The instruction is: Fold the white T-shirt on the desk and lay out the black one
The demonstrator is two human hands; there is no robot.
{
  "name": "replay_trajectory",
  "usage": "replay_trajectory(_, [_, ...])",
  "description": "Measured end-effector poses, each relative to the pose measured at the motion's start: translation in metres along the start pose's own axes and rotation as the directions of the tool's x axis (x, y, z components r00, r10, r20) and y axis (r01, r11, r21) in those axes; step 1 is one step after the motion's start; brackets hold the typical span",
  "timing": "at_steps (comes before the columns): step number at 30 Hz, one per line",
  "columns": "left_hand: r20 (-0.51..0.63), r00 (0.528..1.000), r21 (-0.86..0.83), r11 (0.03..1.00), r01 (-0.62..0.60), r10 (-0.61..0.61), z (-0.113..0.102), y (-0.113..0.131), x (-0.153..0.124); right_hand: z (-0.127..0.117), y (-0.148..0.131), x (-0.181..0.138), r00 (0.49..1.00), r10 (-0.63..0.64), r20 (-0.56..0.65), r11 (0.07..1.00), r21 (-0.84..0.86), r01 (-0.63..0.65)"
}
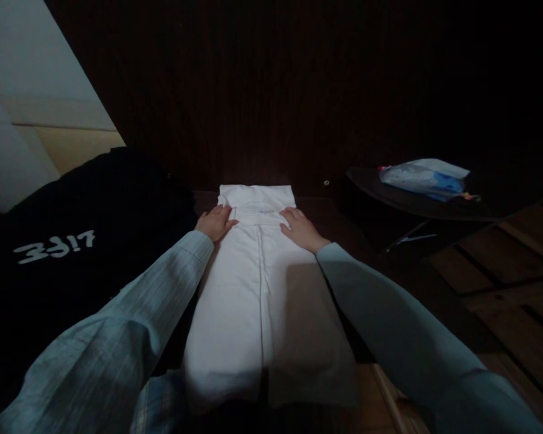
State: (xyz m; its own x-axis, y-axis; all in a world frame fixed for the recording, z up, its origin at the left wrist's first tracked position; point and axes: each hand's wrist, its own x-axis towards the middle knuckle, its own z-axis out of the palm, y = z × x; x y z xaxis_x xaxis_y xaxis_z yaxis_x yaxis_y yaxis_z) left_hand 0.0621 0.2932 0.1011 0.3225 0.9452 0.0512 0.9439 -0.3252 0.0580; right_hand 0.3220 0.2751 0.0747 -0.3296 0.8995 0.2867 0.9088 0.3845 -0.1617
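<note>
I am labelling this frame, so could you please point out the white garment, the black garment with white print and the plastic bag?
white garment (pixel 262 301): head view, middle of its folded body.
black garment (pixel 72 205): head view, plain cloth above the print.
plastic bag (pixel 423 178): head view, its middle.

White garment (pixel 262 283), seemingly black jacket (pixel 72 241)

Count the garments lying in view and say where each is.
2. A white garment lies folded lengthwise in the middle, under the left hand and right hand. A black garment lies left. Darkness may hide others.
</note>
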Motion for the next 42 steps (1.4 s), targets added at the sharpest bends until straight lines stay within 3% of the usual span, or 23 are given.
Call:
replay_trajectory(11, [-0.064,0.998,-0.066,0.998,0.001,-0.005,0.010,-0.010,0.033,0.006,0.012,0.030,0.999,0.043,-0.005,0.999,0.030,-0.043])
replay_trajectory(19, [-0.249,0.967,-0.013,0.998,-0.068,0.063,0.009,-0.013,0.048,0.006,0.015,0.044,0.998,0.058,-0.039,0.998,-0.004,-0.058])
replay_trajectory(31, [-0.336,0.942,0.022,1.000,0.021,-0.012,0.005,-0.010,0.071,0.011,0.022,0.071,0.976,0.170,-0.133,0.984,-0.038,-0.176])
replay_trajectory(37, [-0.302,0.953,0.024,0.999,0.033,-0.024,0.005,-0.006,0.070,0.009,0.018,0.070,0.981,0.172,-0.094,0.982,-0.060,-0.178])
replay_trajectory(42, [-0.135,0.990,0.043,0.999,-0.032,0.038,-0.004,-0.007,0.049,-0.012,0.013,0.050,0.990,0.112,0.090,0.993,-0.048,-0.108])
